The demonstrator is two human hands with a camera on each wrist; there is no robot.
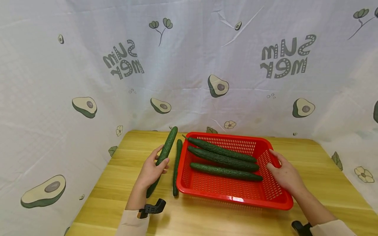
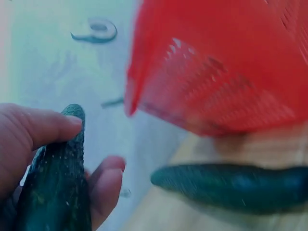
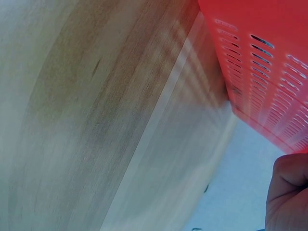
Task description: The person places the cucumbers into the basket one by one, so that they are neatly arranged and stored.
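Note:
My left hand [image 1: 156, 164] grips a long dark green cucumber [image 1: 168, 144] around its middle, at a slant just left of the red slotted basket [image 1: 236, 198]. In the left wrist view my left hand [image 2: 94, 154] has thumb and fingers curled round this cucumber [image 2: 57, 187]. A second cucumber [image 1: 176, 165] lies flat on the table between the held one and the basket, also seen as the loose cucumber [image 2: 231, 185]. Three cucumbers [image 1: 224, 160] lie side by side inside the basket. My right hand [image 1: 276, 164] holds the basket's right rim, its curled fingers [image 3: 288, 192] showing beside the basket wall [image 3: 264, 62].
The wooden table [image 1: 212, 219] is ringed by a white cloth [image 1: 189, 65] printed with avocados, hanging close behind and on both sides. The table's left edge runs near my left forearm. Bare wood [image 3: 96, 120] shows to the right of the basket.

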